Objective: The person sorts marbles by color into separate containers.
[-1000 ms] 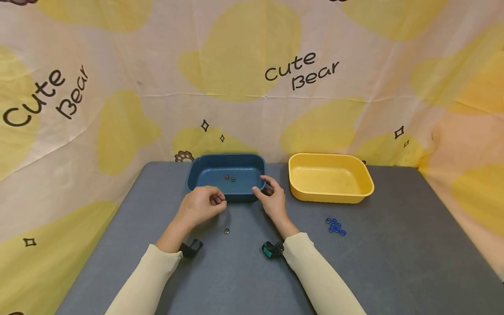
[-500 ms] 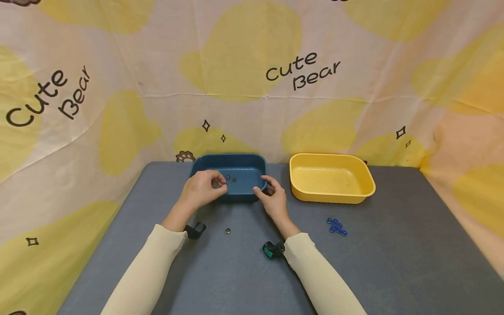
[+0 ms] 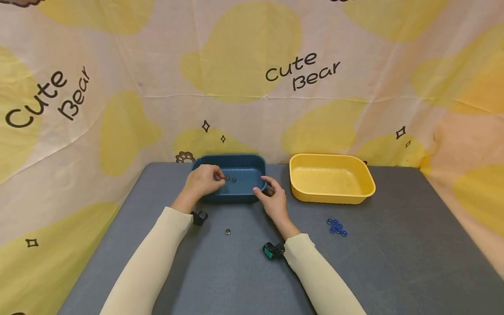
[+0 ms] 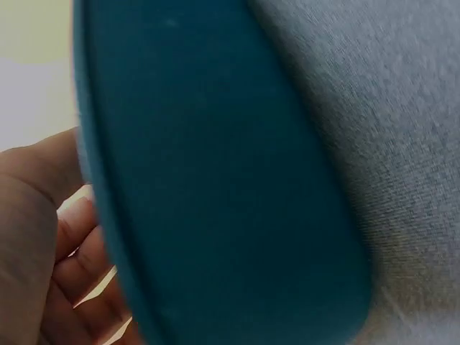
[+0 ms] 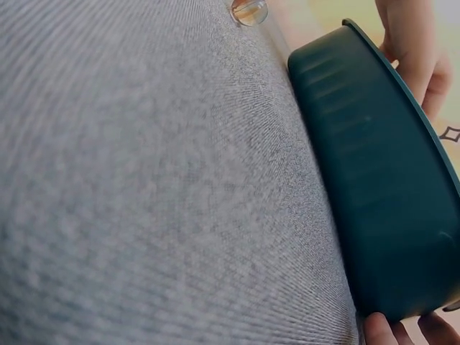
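My left hand [image 3: 204,180] has moved from in front of the blue bin [image 3: 236,199] to over its inside, which I judge puts the work at the bin itself. Its fingers are curled; I cannot tell whether they pinch anything. My right hand [image 3: 274,201] curves its fingers round the bin's right end. Two small marbles [image 3: 234,180] lie inside; a lone marble [image 3: 228,232] sits on the desk [image 3: 236,275], and blue marbles [image 3: 338,230] cluster before the yellow bin [image 3: 332,197].

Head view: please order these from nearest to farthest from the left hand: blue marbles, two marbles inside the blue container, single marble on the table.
1. Two marbles, in the blue container, right of the left hand.
2. Single marble, on the table, outside that container.
3. Blue marbles, farther right, near the yellow container.
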Demonstrator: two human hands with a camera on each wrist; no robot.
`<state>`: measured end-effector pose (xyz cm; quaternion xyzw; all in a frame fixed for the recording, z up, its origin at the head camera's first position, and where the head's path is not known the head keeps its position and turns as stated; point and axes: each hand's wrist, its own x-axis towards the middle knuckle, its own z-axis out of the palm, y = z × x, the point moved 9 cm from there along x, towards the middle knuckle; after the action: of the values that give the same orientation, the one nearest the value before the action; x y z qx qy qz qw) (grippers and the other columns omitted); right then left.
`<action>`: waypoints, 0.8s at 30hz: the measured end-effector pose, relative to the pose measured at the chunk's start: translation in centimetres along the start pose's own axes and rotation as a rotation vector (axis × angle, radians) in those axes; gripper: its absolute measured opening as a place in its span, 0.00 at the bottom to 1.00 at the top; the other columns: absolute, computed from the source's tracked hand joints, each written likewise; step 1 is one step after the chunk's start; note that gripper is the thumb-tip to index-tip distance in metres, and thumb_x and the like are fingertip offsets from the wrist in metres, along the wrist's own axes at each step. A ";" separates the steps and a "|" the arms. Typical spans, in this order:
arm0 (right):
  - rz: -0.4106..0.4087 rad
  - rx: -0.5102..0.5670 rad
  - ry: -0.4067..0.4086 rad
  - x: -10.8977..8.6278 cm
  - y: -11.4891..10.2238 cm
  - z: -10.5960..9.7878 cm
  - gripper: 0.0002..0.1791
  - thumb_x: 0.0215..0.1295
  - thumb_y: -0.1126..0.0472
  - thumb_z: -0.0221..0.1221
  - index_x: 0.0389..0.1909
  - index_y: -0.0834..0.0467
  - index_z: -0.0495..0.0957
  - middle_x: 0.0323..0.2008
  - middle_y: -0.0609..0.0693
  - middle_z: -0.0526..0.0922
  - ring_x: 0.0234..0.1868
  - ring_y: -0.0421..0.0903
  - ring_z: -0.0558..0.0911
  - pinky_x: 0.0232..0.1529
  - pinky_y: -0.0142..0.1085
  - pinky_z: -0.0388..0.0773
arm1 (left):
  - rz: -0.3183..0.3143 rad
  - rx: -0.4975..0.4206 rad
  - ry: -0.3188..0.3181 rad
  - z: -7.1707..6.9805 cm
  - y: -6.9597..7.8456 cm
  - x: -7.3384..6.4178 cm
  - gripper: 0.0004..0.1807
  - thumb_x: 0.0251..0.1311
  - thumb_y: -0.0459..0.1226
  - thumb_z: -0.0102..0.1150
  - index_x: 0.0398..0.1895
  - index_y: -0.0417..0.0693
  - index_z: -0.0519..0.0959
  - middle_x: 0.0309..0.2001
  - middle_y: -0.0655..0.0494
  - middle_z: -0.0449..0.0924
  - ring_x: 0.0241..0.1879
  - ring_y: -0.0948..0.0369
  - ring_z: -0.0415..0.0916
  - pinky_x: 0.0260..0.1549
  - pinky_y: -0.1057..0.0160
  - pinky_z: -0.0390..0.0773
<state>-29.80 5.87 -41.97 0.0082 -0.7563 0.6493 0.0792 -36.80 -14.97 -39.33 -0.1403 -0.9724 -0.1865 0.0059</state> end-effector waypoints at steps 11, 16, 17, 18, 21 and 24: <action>-0.009 0.004 0.007 0.1 -0.1 -0.1 0.25 0.58 0.67 0.65 0.58 0.64 0.74 0.63 0.65 0.72 0.56 0.65 0.78 0.50 0.52 0.79 | -0.096 0.028 -0.107 2.3 -2.0 2.3 0.07 0.55 0.44 0.62 0.32 0.52 0.83 0.33 0.58 0.83 0.33 0.60 0.78 0.34 0.57 0.77; -0.009 -0.007 0.009 0.4 0.2 -0.1 0.25 0.58 0.67 0.65 0.58 0.64 0.74 0.61 0.64 0.73 0.56 0.64 0.79 0.48 0.50 0.81 | -0.127 0.038 -0.145 2.9 -2.5 2.8 0.06 0.55 0.43 0.63 0.30 0.52 0.83 0.33 0.57 0.82 0.31 0.59 0.76 0.29 0.59 0.75; -0.011 -0.008 0.008 0.4 0.2 0.0 0.25 0.58 0.67 0.65 0.58 0.64 0.74 0.61 0.64 0.73 0.55 0.64 0.79 0.48 0.50 0.81 | -0.130 0.039 -0.150 3.0 -2.6 2.8 0.06 0.55 0.43 0.63 0.30 0.52 0.83 0.33 0.56 0.82 0.31 0.59 0.76 0.29 0.60 0.75; -0.011 -0.009 0.006 0.4 0.1 0.0 0.25 0.59 0.66 0.65 0.58 0.63 0.74 0.61 0.64 0.73 0.56 0.64 0.79 0.48 0.50 0.81 | -0.132 0.038 -0.157 3.2 -2.7 2.9 0.06 0.56 0.43 0.63 0.30 0.52 0.82 0.33 0.56 0.82 0.31 0.58 0.76 0.28 0.60 0.74; -0.016 -0.006 -0.001 0.3 0.0 -0.1 0.25 0.59 0.66 0.65 0.58 0.64 0.74 0.62 0.64 0.73 0.56 0.65 0.78 0.48 0.52 0.80 | -0.139 0.033 -0.171 3.5 -2.9 3.0 0.06 0.56 0.43 0.63 0.29 0.53 0.82 0.35 0.56 0.83 0.31 0.58 0.76 0.29 0.60 0.74; -0.018 -0.009 -0.006 0.2 0.0 -0.1 0.25 0.59 0.66 0.65 0.59 0.64 0.74 0.62 0.64 0.72 0.56 0.65 0.78 0.49 0.53 0.80 | -0.144 0.023 -0.184 3.8 -3.0 3.1 0.05 0.56 0.43 0.63 0.29 0.53 0.83 0.38 0.55 0.84 0.33 0.58 0.77 0.30 0.58 0.76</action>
<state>-30.00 6.03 -41.95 0.0166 -0.7595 0.6450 0.0828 -40.44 -15.46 -43.72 -0.0867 -0.9784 -0.1616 -0.0952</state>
